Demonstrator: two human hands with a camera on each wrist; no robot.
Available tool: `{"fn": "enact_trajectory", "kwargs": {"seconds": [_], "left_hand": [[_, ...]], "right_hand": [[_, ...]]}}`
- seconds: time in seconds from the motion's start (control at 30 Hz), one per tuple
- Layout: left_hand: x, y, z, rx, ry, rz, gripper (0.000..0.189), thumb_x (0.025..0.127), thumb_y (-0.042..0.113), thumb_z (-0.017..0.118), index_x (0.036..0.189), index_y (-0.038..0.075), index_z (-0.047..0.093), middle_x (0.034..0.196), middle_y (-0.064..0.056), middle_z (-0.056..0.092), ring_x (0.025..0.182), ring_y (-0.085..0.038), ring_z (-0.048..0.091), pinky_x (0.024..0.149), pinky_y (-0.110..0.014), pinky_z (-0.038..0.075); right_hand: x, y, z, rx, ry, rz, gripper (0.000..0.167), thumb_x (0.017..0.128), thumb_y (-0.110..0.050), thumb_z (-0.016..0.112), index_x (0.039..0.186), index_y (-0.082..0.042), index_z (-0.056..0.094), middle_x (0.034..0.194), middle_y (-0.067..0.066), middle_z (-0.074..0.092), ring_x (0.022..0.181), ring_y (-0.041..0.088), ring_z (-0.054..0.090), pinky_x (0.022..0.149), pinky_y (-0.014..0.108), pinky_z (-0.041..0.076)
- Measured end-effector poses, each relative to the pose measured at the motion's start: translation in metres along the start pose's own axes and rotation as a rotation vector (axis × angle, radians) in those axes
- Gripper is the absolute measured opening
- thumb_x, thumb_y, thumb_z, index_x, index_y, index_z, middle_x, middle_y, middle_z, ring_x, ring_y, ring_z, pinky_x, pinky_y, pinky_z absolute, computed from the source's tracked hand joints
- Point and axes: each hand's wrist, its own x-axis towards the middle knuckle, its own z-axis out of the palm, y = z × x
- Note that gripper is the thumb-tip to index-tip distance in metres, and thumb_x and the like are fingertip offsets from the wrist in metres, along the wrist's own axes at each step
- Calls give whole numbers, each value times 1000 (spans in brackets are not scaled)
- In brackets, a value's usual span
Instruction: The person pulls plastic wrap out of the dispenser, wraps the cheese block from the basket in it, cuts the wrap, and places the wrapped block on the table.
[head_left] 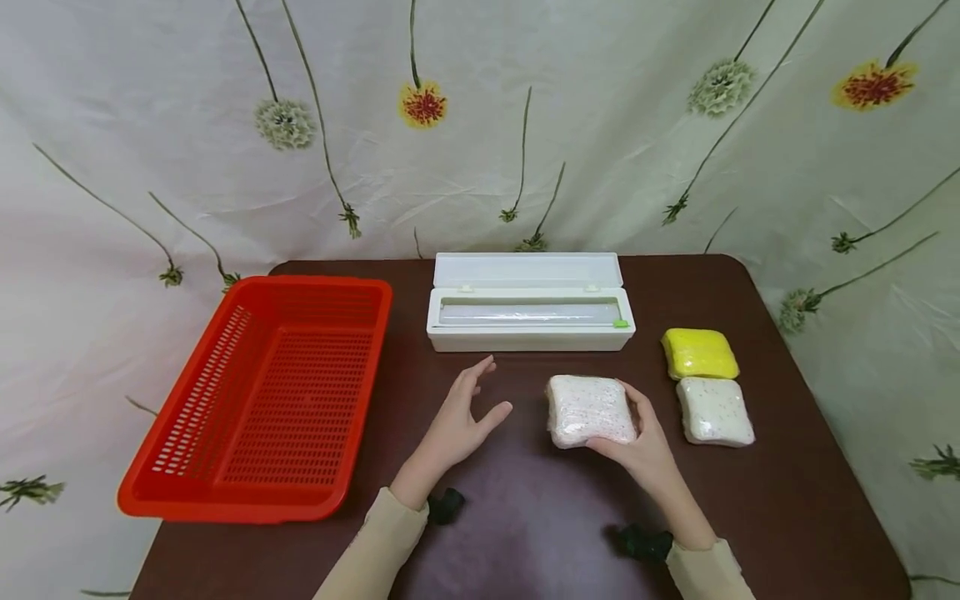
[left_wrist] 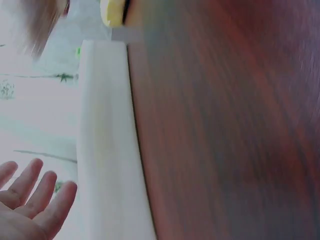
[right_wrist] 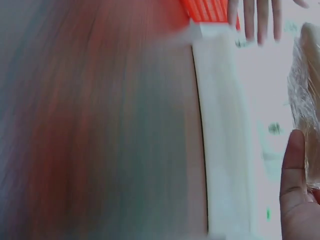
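Note:
My right hand (head_left: 647, 450) grips a white speckled block (head_left: 590, 408) wrapped in clear film, thumb at its near edge and fingers round its right side. In the right wrist view, crinkled film shows on the wrapped block (right_wrist: 306, 95) beside the thumb (right_wrist: 294, 175). To the left of the block, apart from it, my left hand (head_left: 452, 423) is empty, fingers spread and thumb out. Behind both hands stands a white cling film dispenser (head_left: 525, 342) with its lid up and a film roll visible inside. A small green slider (head_left: 621, 323) sits at its right end.
On the right lie a yellow wrapped block (head_left: 701, 353) and, in front of it, another white speckled wrapped block (head_left: 716, 411). A red slatted plastic basket (head_left: 247, 510) fills the left side of the dark brown table (head_left: 517, 533). Flower-printed cloth (head_left: 480, 167) hangs behind.

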Motion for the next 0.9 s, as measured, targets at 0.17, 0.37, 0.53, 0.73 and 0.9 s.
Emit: {"fn": "enact_trajectory", "kwargs": {"seconds": [0.17, 0.37, 0.53, 0.73, 0.9], "left_hand": [[2, 0, -7, 124, 20, -19, 75, 91, 35, 69, 151, 10, 34, 150, -10, 42, 138, -30, 38, 113, -52, 35], [0, 0, -8, 189, 27, -6, 75, 91, 38, 70, 152, 12, 34, 150, -11, 42, 139, -30, 37, 112, -52, 36], [-1, -1, -7, 201, 16, 1, 75, 91, 37, 70, 152, 11, 34, 150, -12, 41, 139, -31, 36, 112, -53, 36], [-2, -3, -6, 219, 16, 9, 75, 90, 38, 70, 151, 10, 35, 150, -13, 42, 139, -32, 36, 111, -54, 37], [-4, -4, -5, 224, 12, 26, 75, 90, 37, 71, 151, 9, 36, 149, -13, 42, 139, -32, 36, 112, -54, 37]], "right_hand": [[-17, 14, -41, -124, 71, 90, 95, 80, -10, 80, 153, -4, 20, 148, 19, 35, 110, 1, 41, 84, 4, 36], [-43, 37, -88, -256, 128, 244, 100, 84, -23, 79, 156, -1, 12, 153, 26, 28, 127, 28, 37, 80, 6, 32], [-62, 56, -120, -312, 136, 386, 105, 86, -34, 76, 157, -2, 4, 157, 27, 20, 132, 33, 32, 77, 9, 33], [-69, 73, -141, -354, 100, 411, 105, 88, -36, 73, 157, -1, 3, 156, 28, 20, 128, 34, 34, 80, 13, 37], [-69, 83, -151, -408, 42, 428, 113, 86, -39, 74, 156, -1, -6, 158, 34, 7, 140, 47, 21, 107, 55, 33]]}}
